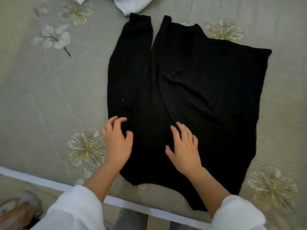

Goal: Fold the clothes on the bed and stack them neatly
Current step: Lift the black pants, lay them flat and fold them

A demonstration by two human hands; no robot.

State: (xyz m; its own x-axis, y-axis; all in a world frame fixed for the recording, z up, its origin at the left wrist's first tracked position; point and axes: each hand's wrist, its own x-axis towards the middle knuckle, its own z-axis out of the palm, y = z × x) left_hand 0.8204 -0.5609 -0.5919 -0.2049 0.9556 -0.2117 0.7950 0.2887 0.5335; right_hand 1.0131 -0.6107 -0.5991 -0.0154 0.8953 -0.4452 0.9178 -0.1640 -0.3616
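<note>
Two hands rest on the near part of a black sweater [199, 83], which lies spread flat on the bed's grey flowered cover [49, 97]. The left hand [118, 143] sits at the sweater's left edge, fingers curled, tips on the cloth; whether it pinches the fabric cannot be told. The right hand [184, 150] lies mid-sweater, fingers straight and spread. Farther off, a black sleeve [132, 47] lies alongside the body. Beyond it lie white clothes [132, 4].

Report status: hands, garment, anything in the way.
Left hand curled at left edge of black long-sleeved garment, grip unclear. Right hand flat on it, fingers spread. White cloth at far edge, clear of hands.
</note>
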